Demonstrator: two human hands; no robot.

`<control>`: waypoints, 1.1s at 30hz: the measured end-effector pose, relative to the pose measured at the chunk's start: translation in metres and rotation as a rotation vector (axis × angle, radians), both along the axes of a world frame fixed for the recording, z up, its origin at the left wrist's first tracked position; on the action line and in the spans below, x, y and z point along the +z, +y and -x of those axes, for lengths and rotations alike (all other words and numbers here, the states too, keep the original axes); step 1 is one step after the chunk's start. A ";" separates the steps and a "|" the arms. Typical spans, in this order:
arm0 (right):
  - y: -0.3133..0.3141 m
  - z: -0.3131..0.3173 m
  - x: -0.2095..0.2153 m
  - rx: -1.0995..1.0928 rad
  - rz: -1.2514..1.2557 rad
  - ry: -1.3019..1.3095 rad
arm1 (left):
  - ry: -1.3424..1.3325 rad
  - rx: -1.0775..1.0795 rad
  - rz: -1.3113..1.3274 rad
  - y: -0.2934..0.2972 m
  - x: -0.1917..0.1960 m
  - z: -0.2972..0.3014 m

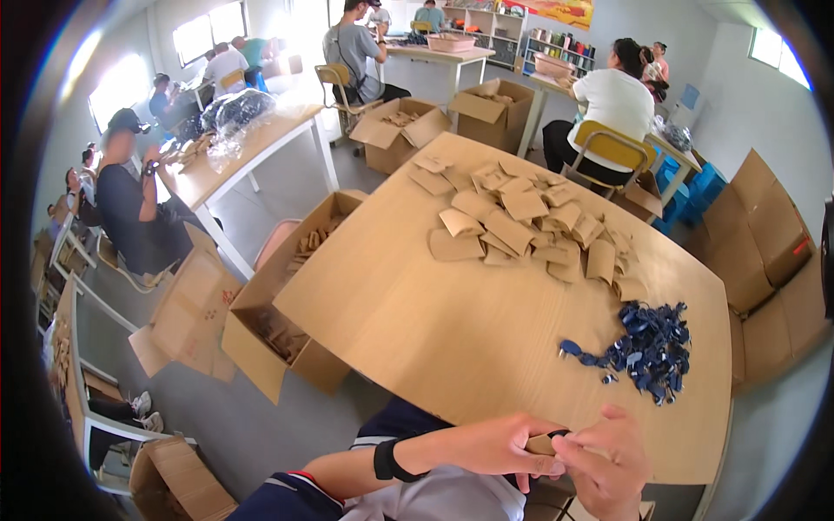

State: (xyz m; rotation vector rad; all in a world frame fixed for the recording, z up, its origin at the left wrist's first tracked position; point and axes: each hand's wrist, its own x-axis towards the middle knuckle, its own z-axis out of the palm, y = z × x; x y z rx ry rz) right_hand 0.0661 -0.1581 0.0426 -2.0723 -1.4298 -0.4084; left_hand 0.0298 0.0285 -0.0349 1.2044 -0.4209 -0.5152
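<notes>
Cardboard piece (pixel 540 445) is pinched in both hands (pixel 497 445) by a wooden table (pixel 417 321) in a grey-floored workroom (pixel 261 425).

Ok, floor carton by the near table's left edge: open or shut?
Open: the carton has flaps spread outward, and brown pieces show inside.

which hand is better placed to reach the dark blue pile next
Probably the right hand: it is nearer the dark blue pile, while the left hand sits farther off, gripping a small brown piece. Both hands meet at that piece.
</notes>
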 end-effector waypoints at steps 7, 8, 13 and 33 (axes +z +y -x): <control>-0.001 0.004 -0.011 -0.138 0.040 0.442 | 0.024 -0.011 -0.184 0.003 -0.016 -0.015; -0.003 0.005 -0.013 -0.162 0.069 0.541 | -0.018 -0.040 -0.179 0.004 -0.022 -0.017; -0.016 -0.006 -0.011 -0.122 -0.073 0.535 | 0.092 -0.107 -0.152 0.006 -0.009 -0.017; 0.000 0.021 -0.081 -0.215 -0.880 0.213 | -1.142 1.049 0.026 -0.049 0.029 -0.010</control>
